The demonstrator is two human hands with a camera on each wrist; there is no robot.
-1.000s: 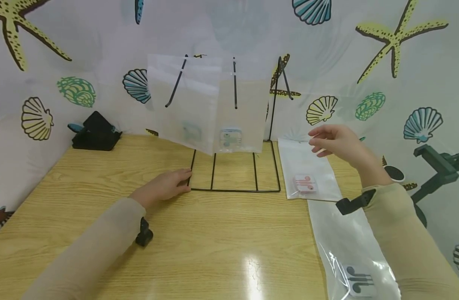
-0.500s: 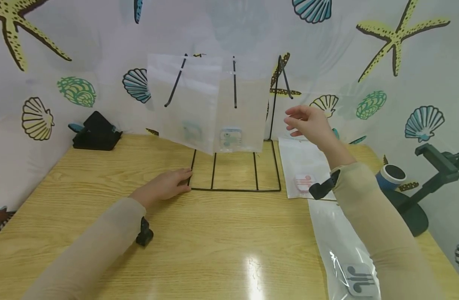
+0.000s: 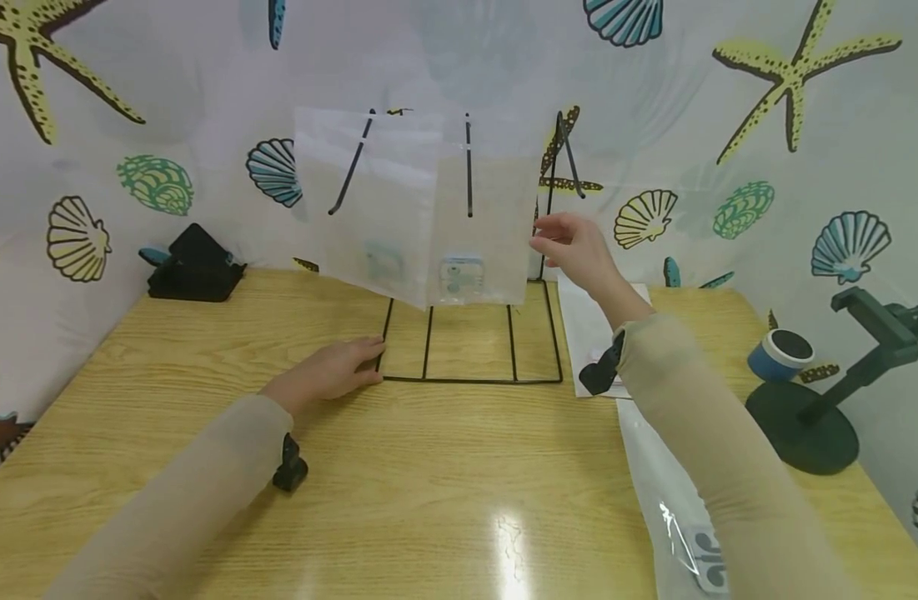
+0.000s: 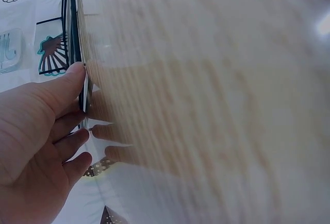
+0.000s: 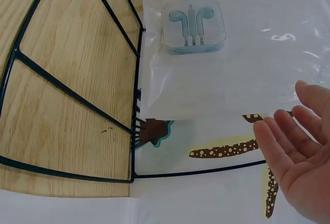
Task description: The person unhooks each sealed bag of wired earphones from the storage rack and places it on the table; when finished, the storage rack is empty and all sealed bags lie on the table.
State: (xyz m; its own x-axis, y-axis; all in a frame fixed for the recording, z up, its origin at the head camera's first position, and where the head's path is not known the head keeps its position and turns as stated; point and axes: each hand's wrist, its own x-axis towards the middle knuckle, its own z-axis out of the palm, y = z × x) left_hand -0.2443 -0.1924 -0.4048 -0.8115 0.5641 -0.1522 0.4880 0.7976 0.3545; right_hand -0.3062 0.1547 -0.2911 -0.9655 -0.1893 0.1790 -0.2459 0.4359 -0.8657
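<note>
A black wire display rack (image 3: 469, 382) stands on the wooden table, with hooks along its top. My left hand (image 3: 331, 371) rests on the table at the base's left front corner. In the left wrist view its thumb and fingertips touch the wire. Clear bags hang from the left and middle hooks; the middle bag (image 3: 496, 200) holds a pale green earphone set in a clear case (image 5: 193, 26). My right hand (image 3: 579, 250) is raised beside that bag's right edge, fingers loosely bent and holding nothing. Whether they touch the plastic, I cannot tell.
The right hook (image 3: 571, 158) carries no bag. Under my right arm lie a white bag (image 3: 574, 317) and a longer clear bag (image 3: 654, 475) with earphones. At the right are a blue cup (image 3: 777, 360) and a black stand (image 3: 804, 429); a black object (image 3: 196, 271) is at back left.
My right hand has moved left, from above the white bag on the table to the middle hanging bag's right edge. The left hand has stayed at the rack's base.
</note>
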